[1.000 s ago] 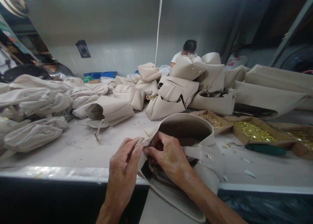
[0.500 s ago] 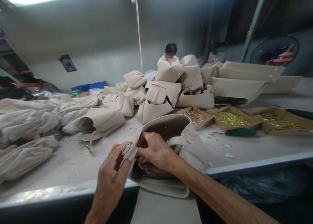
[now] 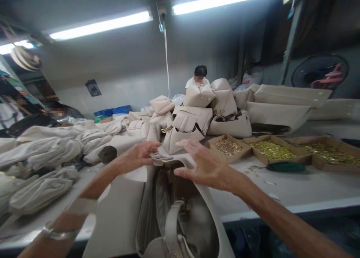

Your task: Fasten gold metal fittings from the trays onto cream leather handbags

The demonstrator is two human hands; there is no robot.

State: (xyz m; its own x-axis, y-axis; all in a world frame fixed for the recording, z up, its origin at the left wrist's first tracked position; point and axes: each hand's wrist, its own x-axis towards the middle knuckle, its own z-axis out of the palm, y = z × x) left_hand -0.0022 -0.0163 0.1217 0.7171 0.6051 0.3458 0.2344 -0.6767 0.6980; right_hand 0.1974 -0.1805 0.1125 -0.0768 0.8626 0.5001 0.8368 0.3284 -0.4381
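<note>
Body, near foreground: a bare left hand (image 3: 137, 155) and a bare right hand (image 3: 205, 166), both ungloved, extend from the near edge. A bare left forearm (image 3: 94, 187) and a bare right forearm (image 3: 284, 220) show no sleeve or cuff. A thin silver-coloured metal bracelet (image 3: 60, 234) circles the left wrist at near left; motion blur hides its clasp and link detail.
</note>
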